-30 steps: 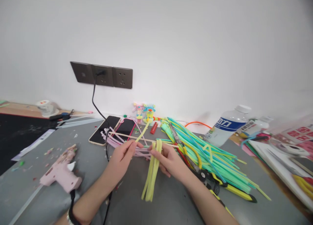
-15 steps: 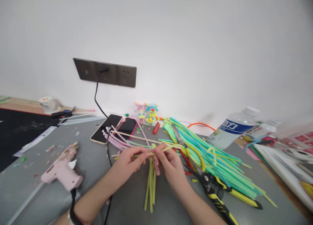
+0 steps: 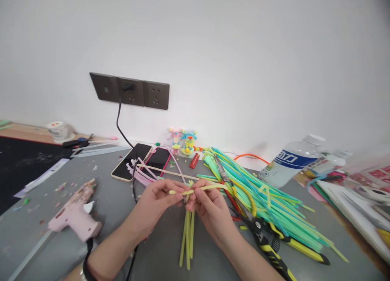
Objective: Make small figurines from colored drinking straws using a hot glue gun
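Observation:
My left hand [image 3: 164, 197] pinches one end of a yellow pipe cleaner [image 3: 210, 187] between thumb and fingers. Its free tip pokes out over the left fingertips. My right hand [image 3: 210, 203] grips the same strip a short way along, and the rest of it runs off to the right. Below the fingertips a small bunch of yellow pipe cleaners [image 3: 187, 244] hangs down, with short ends showing above the hands. Where the strip meets the bunch is hidden by my fingers. Pink pipe cleaners [image 3: 141, 173] lie just beyond my left hand.
A pink glue gun [image 3: 76, 216] lies at left, its black cable passing under my left arm. Two phones [image 3: 129, 163] lie behind. On the right are yellow-black pliers [image 3: 258, 226], scissors [image 3: 224, 173], a heap of green pipe cleaners [image 3: 274, 203] and a tilted bottle [image 3: 292, 159].
The yellow strip now lies across the front of my left fingertips with its tip exposed. My hands have shifted slightly and stay close together.

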The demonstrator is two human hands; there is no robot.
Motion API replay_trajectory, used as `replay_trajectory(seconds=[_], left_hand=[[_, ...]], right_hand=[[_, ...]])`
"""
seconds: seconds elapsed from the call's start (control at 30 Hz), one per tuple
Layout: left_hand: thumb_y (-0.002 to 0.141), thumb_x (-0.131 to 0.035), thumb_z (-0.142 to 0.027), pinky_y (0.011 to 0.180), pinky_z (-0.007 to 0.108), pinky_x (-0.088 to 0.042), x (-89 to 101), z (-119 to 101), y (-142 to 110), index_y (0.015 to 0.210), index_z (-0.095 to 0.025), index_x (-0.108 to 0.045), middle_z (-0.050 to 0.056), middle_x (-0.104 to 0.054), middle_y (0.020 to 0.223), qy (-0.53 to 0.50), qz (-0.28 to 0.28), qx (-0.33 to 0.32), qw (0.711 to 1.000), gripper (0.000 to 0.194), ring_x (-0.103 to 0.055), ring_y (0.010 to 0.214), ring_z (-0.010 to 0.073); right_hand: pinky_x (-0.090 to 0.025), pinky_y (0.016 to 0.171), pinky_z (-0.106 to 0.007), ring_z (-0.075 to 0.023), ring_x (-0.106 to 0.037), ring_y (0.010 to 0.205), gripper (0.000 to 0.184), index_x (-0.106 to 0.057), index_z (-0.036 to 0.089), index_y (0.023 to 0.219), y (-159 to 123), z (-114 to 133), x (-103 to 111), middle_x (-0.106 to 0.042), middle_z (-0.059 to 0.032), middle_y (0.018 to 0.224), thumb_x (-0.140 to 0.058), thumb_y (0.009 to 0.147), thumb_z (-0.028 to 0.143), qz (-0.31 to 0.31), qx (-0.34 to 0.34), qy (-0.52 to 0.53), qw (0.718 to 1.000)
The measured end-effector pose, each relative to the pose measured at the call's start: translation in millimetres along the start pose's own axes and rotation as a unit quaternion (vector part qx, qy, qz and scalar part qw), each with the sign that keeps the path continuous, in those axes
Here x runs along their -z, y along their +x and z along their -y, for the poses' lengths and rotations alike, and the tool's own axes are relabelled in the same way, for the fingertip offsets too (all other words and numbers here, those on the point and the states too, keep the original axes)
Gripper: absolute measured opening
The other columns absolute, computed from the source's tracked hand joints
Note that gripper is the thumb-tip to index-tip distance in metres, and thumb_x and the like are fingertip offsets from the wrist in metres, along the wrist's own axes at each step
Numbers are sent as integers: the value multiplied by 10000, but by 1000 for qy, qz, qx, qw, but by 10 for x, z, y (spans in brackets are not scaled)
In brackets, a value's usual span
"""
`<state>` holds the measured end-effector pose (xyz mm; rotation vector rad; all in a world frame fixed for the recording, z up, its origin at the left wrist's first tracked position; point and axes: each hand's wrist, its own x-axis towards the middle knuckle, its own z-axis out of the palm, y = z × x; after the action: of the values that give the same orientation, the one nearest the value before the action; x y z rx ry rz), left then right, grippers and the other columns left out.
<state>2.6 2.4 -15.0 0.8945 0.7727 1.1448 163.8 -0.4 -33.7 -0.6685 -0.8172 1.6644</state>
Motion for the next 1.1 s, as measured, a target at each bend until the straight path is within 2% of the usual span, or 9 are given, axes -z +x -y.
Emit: replay_trajectory(seconds=[0.13,0.27,0.5,0.63,0.8,1.0,1.1], left_hand=[[630,-891,-380,525,221,-432,-18,-34,7,688,-165,-779,63,-751,725,4,9,17,1000,250,-580,588,122],[628,-889,-366,500,205,-367,2,-26,23,740,-150,-786,38,-726,645,16,-9,32,999,264,-484,511,77],[668,-873,-402,505,191,-334,-3,-15,14,733,-161,-662,1,-681,657,-41,-16,45,998,327,-449,515,62],[686,-853,-422,527,199,-351,13,8,20,712,-148,-675,5,-654,687,14,-13,30,999,328,-459,548,71],[684,-845,-391,561,219,-379,39,26,26,728,-147,-716,33,-690,810,69,-4,10,998,280,-487,593,86],[648,-870,-411,543,207,-369,7,-2,24,743,-148,-674,-10,-621,625,15,-12,35,999,342,-482,558,85],[623,-891,-412,531,195,-367,-2,-3,24,765,-157,-625,-20,-624,636,-21,-13,53,998,394,-488,558,78]], right_hand=[[-530,534,-172,-88,-655,496,250,-665,188,822,-6,28,-8,-686,28,617,-841,763,356,-6,-5,12,1000],[-533,543,-169,-82,-655,503,232,-689,187,824,-21,33,-16,-695,23,623,-846,761,345,-4,0,21,1000],[-524,534,-173,-86,-641,514,270,-668,174,775,-3,31,-11,-676,28,611,-867,729,350,-26,-4,24,999],[-528,530,-182,-96,-647,513,291,-672,175,799,8,41,-5,-678,25,602,-869,721,374,-41,-26,40,998],[-532,589,-190,-102,-665,575,257,-701,173,814,-8,33,-14,-702,6,638,-865,732,353,-8,-43,42,998],[-524,613,-204,-100,-655,583,252,-701,170,788,-13,9,-13,-695,11,636,-859,740,361,16,-53,25,998],[-524,620,-207,-101,-653,594,258,-691,168,791,-21,1,-23,-695,6,638,-839,765,378,36,-55,10,998]])
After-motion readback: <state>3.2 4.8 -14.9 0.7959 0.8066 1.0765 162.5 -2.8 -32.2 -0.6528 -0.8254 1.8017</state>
